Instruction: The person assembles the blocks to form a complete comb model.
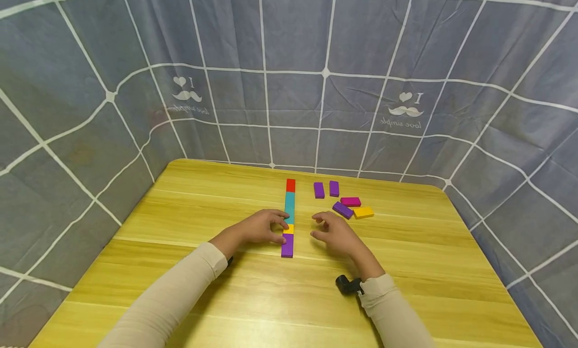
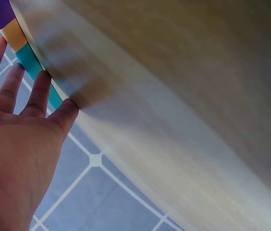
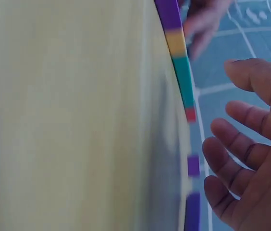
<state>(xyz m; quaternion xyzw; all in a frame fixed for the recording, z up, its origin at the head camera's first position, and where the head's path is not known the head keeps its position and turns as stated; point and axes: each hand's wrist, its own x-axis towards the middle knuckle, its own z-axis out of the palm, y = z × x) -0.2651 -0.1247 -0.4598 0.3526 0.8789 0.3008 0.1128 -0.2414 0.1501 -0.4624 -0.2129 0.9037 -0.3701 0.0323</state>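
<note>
Beige fabric sleeves [image 1: 169,300] enter from the lower frame. One straight row of purple, yellow, teal and red rectangular blocks [image 1: 290,203], apparently wood or plastic, lies at frame centre. Each block should handle as light and stiff; grip opposite long edges. Left hand [image 1: 262,226]: fingers spread, tips touching the row. Right hand [image 1: 334,231]: empty, fingers loosely curved, right of the row.

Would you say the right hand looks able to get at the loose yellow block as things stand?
Probably yes: the right hand holds nothing, and the loose yellow block lies close by, with bare table on its near side; a magenta block and a purple block sit towards its left.
</note>
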